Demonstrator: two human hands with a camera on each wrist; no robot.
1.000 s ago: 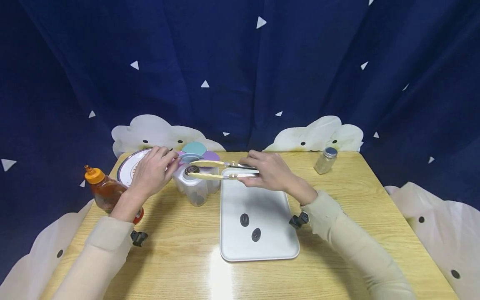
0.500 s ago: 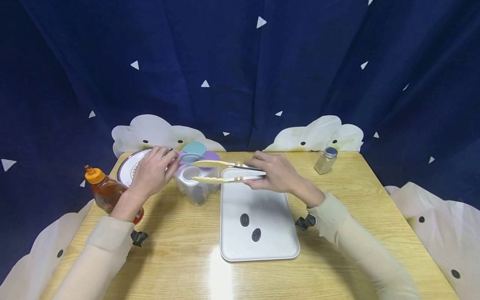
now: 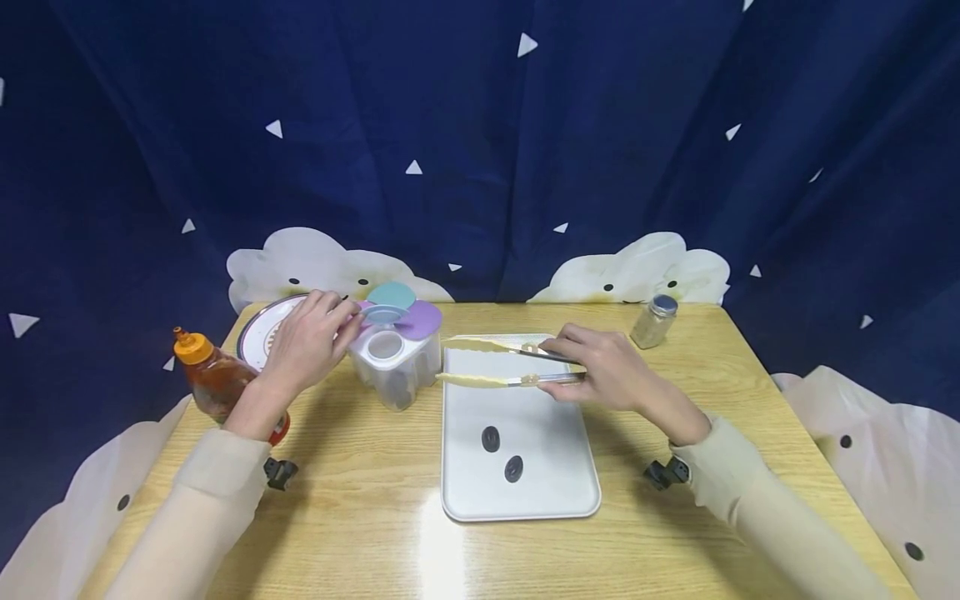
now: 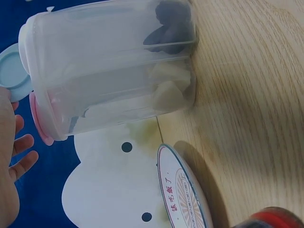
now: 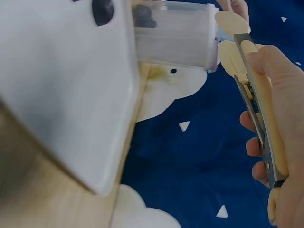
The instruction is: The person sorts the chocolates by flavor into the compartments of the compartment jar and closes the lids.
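Note:
My left hand (image 3: 311,337) pinches the raised light-blue flip lid (image 4: 14,71) of a clear storage container (image 3: 397,375) with several compartments. Under that lid the round mouth is uncovered. Dark lumps (image 4: 173,23) and pale pieces (image 4: 170,95) lie at the container's bottom in the left wrist view. My right hand (image 3: 611,367) grips metal tongs (image 3: 483,381) with cream-coloured tips. The tongs' arms stand apart, nothing between them, over the far end of a white tray (image 3: 517,500). Two dark oval pieces (image 3: 491,438) rest on the tray.
An orange-capped sauce bottle (image 3: 217,379) stands by my left forearm, with a patterned dish (image 3: 258,337) behind it, partly hidden by my left hand. A glass jar with a metal cap (image 3: 654,321) is at the back right. A dark blue curtain (image 3: 480,125) hangs behind the table.
A dark swirled piece seen between the tongs' tips over the container's mouth is gone from there. The right hand has drawn the tongs right, over the tray. My left hand keeps its place.

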